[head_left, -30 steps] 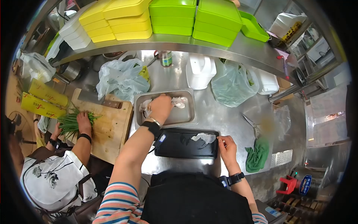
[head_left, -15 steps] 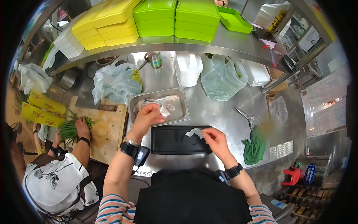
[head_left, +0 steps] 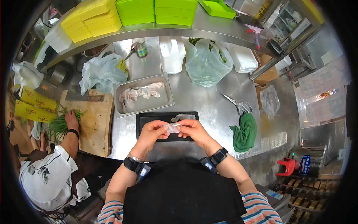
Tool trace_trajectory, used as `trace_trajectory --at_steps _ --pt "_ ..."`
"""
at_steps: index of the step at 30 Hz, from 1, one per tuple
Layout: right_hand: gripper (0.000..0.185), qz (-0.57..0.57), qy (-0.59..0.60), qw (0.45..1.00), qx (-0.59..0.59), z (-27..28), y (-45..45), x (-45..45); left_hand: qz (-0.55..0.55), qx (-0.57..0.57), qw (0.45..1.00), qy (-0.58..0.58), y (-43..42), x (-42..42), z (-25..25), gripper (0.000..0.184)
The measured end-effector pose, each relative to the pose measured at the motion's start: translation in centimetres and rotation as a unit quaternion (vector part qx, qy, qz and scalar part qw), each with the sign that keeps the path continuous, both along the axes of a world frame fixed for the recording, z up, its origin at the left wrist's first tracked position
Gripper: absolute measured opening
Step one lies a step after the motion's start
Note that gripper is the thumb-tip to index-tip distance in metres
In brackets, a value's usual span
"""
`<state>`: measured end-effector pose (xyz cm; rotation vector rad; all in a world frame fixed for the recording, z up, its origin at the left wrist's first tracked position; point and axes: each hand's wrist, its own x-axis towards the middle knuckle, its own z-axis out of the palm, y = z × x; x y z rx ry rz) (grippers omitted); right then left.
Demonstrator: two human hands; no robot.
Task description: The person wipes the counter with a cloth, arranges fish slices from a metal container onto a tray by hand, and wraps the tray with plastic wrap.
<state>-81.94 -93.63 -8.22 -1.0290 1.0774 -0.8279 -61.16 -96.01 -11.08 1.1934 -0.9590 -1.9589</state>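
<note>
Between the fingertips of both my hands is a small whitish piece of raw flesh, its exact kind unclear. My left hand pinches its left end and my right hand pinches the right end. Both hands are over a black rectangular tray and hide part of it. A thin greyish, skin-like strip lies at the tray's far right, just beyond my fingers. Behind the left hand, a shallow metal pan holds several pale raw slices.
Scissors and a green cloth lie to the right. Plastic bags and a white container stand behind, under a shelf with stacked boxes. At left, a co-worker's hand rests on green stalks by a wooden board.
My left hand has come from the metal pan to the black tray with the whitish piece. The right hand has let go of the greyish strip and now grips that piece too. The view has shifted.
</note>
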Motion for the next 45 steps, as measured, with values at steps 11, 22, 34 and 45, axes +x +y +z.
trace_trajectory --at_steps 11,22,34,45 --pt "0.017 0.067 0.051 0.996 -0.009 -6.0 2.2 -1.1 -0.089 -0.168 0.981 -0.027 2.2 -2.2 -2.9 0.032" --pt "0.014 0.034 0.211 0.957 -0.195 -5.9 1.3 0.2 -0.047 -0.051 0.994 -0.080 1.1 0.8 -4.3 0.018" --pt "0.008 -0.103 0.416 0.885 -0.182 -4.9 0.2 -0.5 -0.002 -0.401 0.863 -0.307 -0.9 -2.5 -3.6 0.008" --pt "0.008 -0.115 0.435 0.861 -0.237 -4.5 -2.3 1.8 0.030 -0.467 0.787 -0.403 -2.9 -1.7 -3.0 0.008"
